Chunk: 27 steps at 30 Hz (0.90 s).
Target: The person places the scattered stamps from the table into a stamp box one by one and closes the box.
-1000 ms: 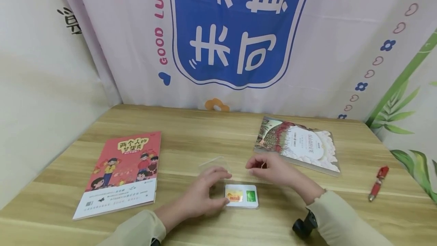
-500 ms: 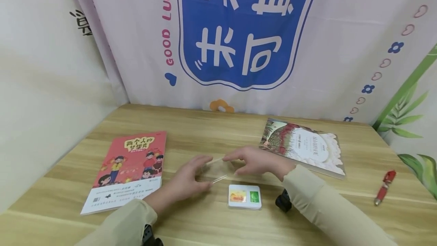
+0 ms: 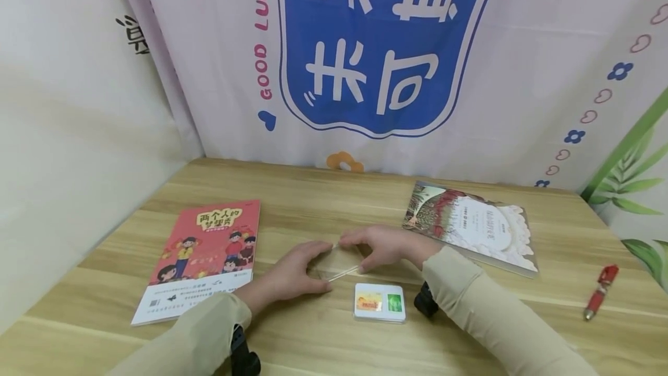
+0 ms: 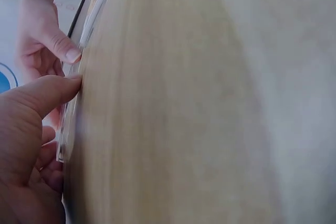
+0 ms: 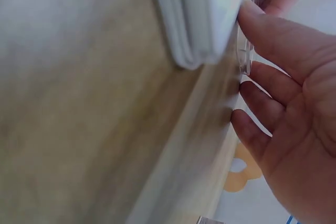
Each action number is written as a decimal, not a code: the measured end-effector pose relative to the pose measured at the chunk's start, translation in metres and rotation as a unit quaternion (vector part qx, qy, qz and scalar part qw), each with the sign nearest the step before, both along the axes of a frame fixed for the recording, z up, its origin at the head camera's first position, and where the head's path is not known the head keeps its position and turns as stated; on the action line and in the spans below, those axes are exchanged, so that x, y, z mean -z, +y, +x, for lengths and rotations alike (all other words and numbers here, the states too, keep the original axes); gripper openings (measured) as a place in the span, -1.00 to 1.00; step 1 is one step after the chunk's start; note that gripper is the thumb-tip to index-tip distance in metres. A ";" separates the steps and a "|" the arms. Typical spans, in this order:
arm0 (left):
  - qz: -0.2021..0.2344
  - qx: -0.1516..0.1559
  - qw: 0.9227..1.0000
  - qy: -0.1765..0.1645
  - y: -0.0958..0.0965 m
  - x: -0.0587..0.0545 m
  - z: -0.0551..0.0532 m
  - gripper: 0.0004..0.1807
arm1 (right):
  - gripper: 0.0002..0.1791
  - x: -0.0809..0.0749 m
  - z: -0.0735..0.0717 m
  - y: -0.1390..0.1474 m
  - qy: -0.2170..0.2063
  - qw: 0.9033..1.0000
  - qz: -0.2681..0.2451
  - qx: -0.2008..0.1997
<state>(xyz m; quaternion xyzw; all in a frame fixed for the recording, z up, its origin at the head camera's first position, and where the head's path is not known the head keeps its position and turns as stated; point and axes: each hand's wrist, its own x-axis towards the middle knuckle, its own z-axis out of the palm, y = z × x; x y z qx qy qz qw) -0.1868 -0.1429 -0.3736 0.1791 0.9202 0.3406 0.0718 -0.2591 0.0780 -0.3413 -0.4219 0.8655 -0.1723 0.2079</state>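
Note:
A thin, clear plastic cover (image 3: 344, 274) is between my two hands at the middle of the table, low over the wood or on it; I cannot tell which. My left hand (image 3: 292, 274) grips its left side, with the thumb at the near edge and the fingers at the far edge. From the right, my right hand (image 3: 386, 245) holds it between thumb and fingers. In the right wrist view, the cover's clear corner (image 5: 245, 61) shows beside the fingers. Just nearer lies a flat white case (image 3: 379, 303) with a yellow-red picture and a green label, touched by neither hand.
A red-and-white book (image 3: 203, 254) lies at the left. Another illustrated book (image 3: 475, 225) is behind my right forearm. A red pen (image 3: 601, 292) lies near the table's right side. A printed curtain (image 3: 365, 149) hangs behind the wooden table (image 3: 292, 190).
My left hand has left the white case and moved to the clear cover. The right hand has come left onto the cover too. The white case stays on the table.

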 end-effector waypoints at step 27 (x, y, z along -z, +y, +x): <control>0.036 0.036 0.998 0.036 0.007 -0.007 -0.002 -0.32 | -0.36 -0.019 0.017 0.019 0.044 0.999 -0.011 0.014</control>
